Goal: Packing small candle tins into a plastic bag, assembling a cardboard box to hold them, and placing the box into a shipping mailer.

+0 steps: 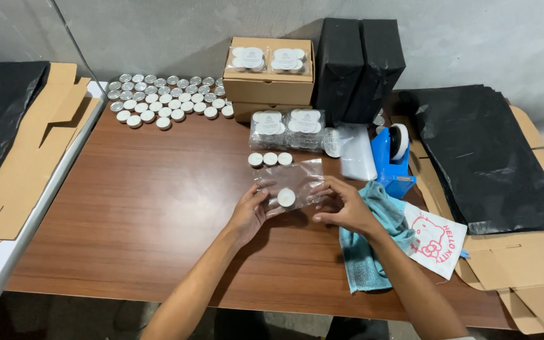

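Head camera looks down on a brown wooden table [158, 208] where both hands meet near its middle. Left hand [250, 211] pinches the left edge of a clear plastic bag [291, 179] between thumb and fingers. Right hand [344, 208] curls its fingers at the bag's right side, fingertips on the plastic. Inside the bag lies one small white candle [286, 198], low in the bag and between the two hands.

Just behind the bag, three loose candles [270, 159] stand in a short row. Further back sit two filled packs of candles [288, 129], side by side, in front of a stack of cardboard boxes [269, 88] at the table's far edge; two more packs rest on the top box. Toward the far left corner a crowd of candles in silver cups [168, 97] stands in rows. Two black-wrapped parcels [357, 66] lean upright against the wall beside the boxes.

Near the right edge are a stack of clear bags [355, 154], a blue tape dispenser [393, 157] and a teal cloth [373, 252] under the right forearm, with a white cartoon-printed bag [436, 242] next to it.
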